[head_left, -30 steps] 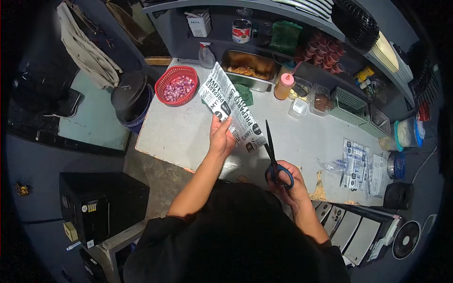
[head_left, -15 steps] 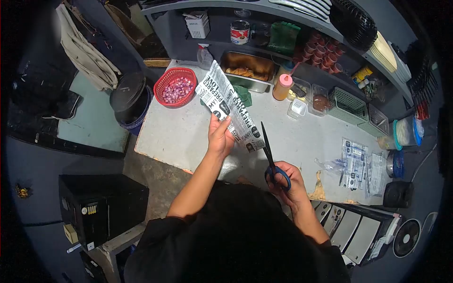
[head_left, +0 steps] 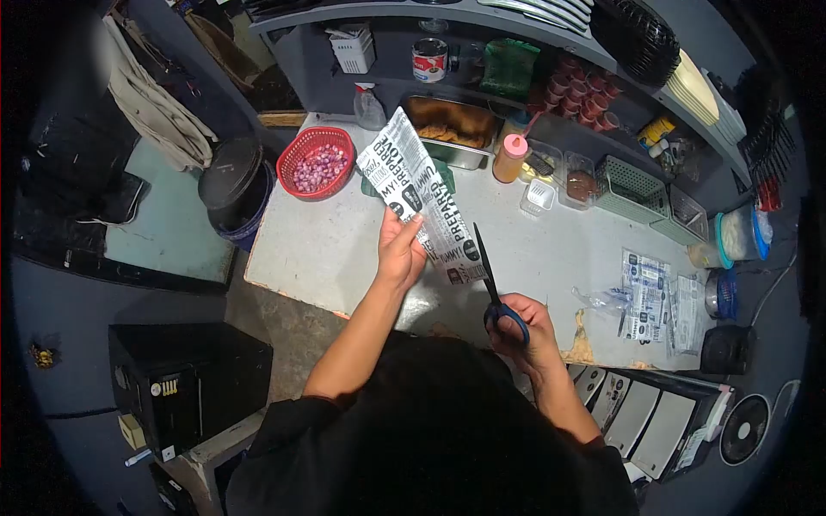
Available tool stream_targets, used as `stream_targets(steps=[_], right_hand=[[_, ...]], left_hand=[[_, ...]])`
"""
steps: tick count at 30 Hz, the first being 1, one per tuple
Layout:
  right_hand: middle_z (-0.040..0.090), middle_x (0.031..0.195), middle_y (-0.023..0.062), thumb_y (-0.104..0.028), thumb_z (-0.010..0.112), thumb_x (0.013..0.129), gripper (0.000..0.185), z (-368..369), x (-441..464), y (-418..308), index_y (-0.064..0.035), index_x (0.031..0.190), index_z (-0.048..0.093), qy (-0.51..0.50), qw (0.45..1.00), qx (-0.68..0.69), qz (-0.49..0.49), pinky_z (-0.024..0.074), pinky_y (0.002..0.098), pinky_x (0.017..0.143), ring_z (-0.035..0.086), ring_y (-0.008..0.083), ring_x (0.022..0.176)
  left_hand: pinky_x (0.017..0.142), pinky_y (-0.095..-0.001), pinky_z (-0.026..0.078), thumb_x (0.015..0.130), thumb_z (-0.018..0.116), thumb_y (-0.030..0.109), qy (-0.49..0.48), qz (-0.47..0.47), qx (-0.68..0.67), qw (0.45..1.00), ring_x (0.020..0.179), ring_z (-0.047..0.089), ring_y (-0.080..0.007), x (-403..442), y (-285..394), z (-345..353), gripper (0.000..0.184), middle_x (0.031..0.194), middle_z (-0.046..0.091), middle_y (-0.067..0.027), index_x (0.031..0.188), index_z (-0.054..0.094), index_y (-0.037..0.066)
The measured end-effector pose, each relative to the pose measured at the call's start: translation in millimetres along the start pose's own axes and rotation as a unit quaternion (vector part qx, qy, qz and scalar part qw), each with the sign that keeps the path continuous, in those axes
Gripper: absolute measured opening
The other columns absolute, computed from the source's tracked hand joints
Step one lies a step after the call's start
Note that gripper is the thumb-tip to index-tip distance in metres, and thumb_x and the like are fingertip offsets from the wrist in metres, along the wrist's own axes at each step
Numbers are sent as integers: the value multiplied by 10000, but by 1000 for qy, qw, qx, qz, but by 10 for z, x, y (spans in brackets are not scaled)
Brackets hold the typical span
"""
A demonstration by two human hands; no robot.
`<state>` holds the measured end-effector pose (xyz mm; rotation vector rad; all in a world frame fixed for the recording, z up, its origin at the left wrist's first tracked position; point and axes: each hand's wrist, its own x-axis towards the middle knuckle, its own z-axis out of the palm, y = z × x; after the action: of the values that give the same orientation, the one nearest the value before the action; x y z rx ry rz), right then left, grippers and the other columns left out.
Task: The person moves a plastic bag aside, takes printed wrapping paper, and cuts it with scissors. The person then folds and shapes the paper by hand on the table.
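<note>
My left hand (head_left: pixel 402 249) pinches a long strip of printed wrapping paper (head_left: pixel 422 193), white with black lettering, held slantwise above the table. In my right hand (head_left: pixel 527 331) is a pair of scissors (head_left: pixel 486 275) with dark blades and blue handles, my fingers in the loops. The blades point up and lie close beside the paper's lower right end; whether they touch it I cannot tell. Behind the paper, a green cloth or sheet (head_left: pixel 370 182) is partly hidden. More printed wrappers (head_left: pixel 645 297) lie at the table's right end.
On the table (head_left: pixel 301 245) stand a red basket of chopped onions (head_left: pixel 316 163), a metal tray of food (head_left: pixel 452 129), an orange sauce bottle (head_left: pixel 510 159) and small clear tubs (head_left: pixel 539 198). Grey-green baskets (head_left: pixel 632 191) line the back right. A shelf (head_left: pixel 551 26) hangs above.
The paper has turned slightly, showing more of its printed face, and its lower end sits a little lower. My right hand and the scissors have barely moved.
</note>
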<state>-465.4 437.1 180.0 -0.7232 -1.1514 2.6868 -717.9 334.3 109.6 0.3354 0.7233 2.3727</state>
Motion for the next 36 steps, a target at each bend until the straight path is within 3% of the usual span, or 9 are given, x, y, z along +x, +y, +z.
stream_targets(steps=[12,18,21,23,30,33,35,36], right_hand=[[738,842,29,-69,812,945,241,-95,24,89,-14,1139,681,44,998,-47,20,454,236,491,644,100,612],[719,827,35,-72,812,947,237,-87,49,51,-3,1126,673,-1,1000,-14,-19,419,237,479,606,97,577],[712,879,69,-98,813,917,291,-90,41,51,-9,1150,661,16,999,-27,-4,459,241,506,625,124,639],[715,821,32,-47,790,959,207,-62,52,66,-3,1126,675,32,999,-26,-13,409,237,469,592,94,569],[703,800,21,-38,794,948,211,-56,68,95,-6,1122,678,46,998,-49,-10,411,242,457,576,100,548],[690,773,21,-43,800,942,261,-35,90,62,-23,1136,626,22,999,-12,-34,417,250,445,590,112,544],[706,861,95,-94,821,911,338,-104,106,69,-116,1115,552,9,999,-7,-37,476,245,497,649,142,661],[706,861,95,-94,821,911,338,-109,115,74,-116,1115,552,9,999,-6,-37,476,245,497,649,142,661]], left_hand=[[1141,-467,530,1070,517,-33,-12,9,2,1000,1336,621,-255,4,-37,16,515,1471,600,-136,1560,400,76],[1135,-470,533,1065,542,-28,-29,-16,5,999,1330,626,-256,-47,-64,78,529,1465,608,-134,1562,395,74],[1137,-468,531,1064,544,-29,-29,-17,1,999,1330,627,-257,-64,-64,98,533,1466,607,-134,1565,391,73],[1137,-467,531,1065,542,-31,-28,-13,-1,1000,1328,628,-258,-58,-65,107,533,1465,608,-134,1566,391,72],[1140,-468,527,1065,542,-33,-31,-8,-3,999,1328,631,-264,-48,-60,103,518,1475,607,-141,1556,404,57],[1137,-469,528,1064,552,-23,-41,-22,8,999,1326,633,-264,-80,-78,117,515,1467,612,-143,1552,408,57],[1135,-470,529,1063,558,-16,-44,-30,18,998,1324,634,-265,-105,-98,113,516,1462,616,-143,1552,409,59],[1150,-464,515,1053,567,-34,-47,-41,12,998,1340,622,-263,-109,-111,105,538,1473,606,-140,1556,399,59]])
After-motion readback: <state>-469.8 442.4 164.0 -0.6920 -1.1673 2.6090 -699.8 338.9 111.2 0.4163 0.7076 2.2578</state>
